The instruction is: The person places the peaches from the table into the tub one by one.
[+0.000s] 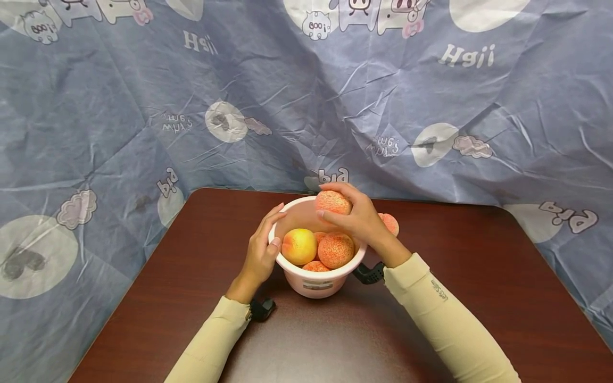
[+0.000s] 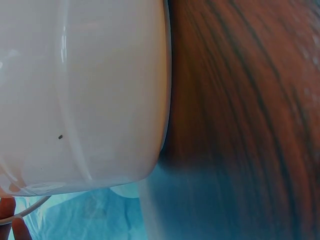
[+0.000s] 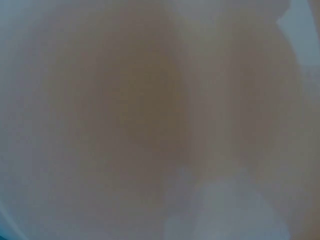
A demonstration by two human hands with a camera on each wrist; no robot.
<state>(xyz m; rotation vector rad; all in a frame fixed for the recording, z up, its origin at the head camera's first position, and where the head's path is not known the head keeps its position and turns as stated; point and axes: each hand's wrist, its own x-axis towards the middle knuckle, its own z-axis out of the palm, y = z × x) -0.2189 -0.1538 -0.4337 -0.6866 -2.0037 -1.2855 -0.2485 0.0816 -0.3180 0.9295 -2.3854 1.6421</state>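
Observation:
A pale pink plastic bucket [image 1: 313,287] stands on the table, holding a yellow peach [image 1: 299,246] and several red-speckled peaches [image 1: 336,250]. The left hand [image 1: 261,252] grips the bucket's left rim, its thumb over the edge. In the left wrist view, the bucket's wall [image 2: 110,90] fills much of the picture, with fingertips [image 2: 21,229] at the rim. Over the back right part of the bucket, the right hand [image 1: 356,215] holds a red-speckled peach [image 1: 332,202] between thumb and fingers. The right wrist view is a blurred pale surface.
Another peach [image 1: 390,224] lies to the right of the bucket, partly hidden by the right hand. The dark brown table [image 1: 201,250] ends at the back against a blue printed cloth [image 1: 268,159]. Each wrist wears a black camera band [image 1: 262,309].

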